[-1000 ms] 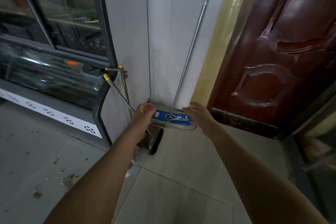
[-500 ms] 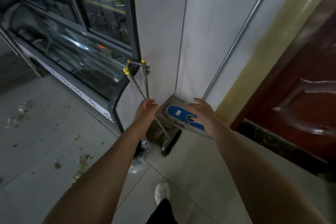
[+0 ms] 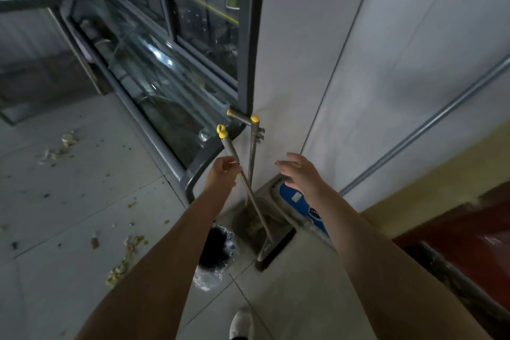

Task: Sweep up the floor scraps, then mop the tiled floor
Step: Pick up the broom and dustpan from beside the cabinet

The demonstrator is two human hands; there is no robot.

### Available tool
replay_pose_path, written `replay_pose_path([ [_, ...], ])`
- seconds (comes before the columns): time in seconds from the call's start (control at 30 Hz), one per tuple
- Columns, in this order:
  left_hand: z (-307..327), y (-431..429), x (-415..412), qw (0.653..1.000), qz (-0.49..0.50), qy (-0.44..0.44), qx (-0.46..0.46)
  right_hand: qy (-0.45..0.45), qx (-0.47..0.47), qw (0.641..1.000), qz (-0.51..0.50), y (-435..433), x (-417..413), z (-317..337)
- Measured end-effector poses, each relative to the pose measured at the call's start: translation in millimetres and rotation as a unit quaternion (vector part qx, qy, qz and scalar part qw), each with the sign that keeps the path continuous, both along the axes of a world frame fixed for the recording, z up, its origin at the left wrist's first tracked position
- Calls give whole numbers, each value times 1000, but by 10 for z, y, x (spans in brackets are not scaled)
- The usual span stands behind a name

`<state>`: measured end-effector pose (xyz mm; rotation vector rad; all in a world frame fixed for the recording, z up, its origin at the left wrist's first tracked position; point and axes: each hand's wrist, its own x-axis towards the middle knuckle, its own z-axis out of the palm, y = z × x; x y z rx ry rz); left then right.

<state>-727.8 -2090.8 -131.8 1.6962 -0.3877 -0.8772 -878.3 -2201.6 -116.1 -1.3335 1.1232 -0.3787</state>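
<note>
Gripping the broom handle in the corner, the other hand spread beside it.

The left hand [image 3: 224, 174] curls its fingers round the thin grey shaft of the broom [image 3: 248, 196], just below its yellow ring cap. The right hand [image 3: 302, 175] hovers at its 3 o'clock, fingers spread, holding nothing. The broom looks light and stiff, and its smooth shaft is probably slippery, so a firm hold high up seems sound. The dustpan [image 3: 251, 146] stands upright just behind, its pan murky behind the broom head. The mop [image 3: 292, 196] rests at 4 o'clock, its pole cut off by the frame edge. Scraps [image 3: 125, 259] litter the floor [image 3: 82, 196] at 8 o'clock, near a lined bin [image 3: 216, 243]; what they are is unclear.
</note>
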Motion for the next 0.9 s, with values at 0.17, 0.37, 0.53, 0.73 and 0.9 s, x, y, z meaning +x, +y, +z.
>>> replay_pose_path([
  [0.17,-178,-226,227,999,36,22,25,8,29,998,48,-298,295,-138],
  [0.37,-415,-428,449,990,118,43,59,22,42,991,122,-583,663,-394],
  [0.53,-556,-638,547,981,177,69,43,44,49,977,204,-879,964,-692],
  [0.73,-735,-869,526,969,237,57,36,52,50,956,286,-1189,1238,-1036],
  [0.9,-868,-946,524,967,248,54,32,59,43,953,295,-1271,1358,-1339],
])
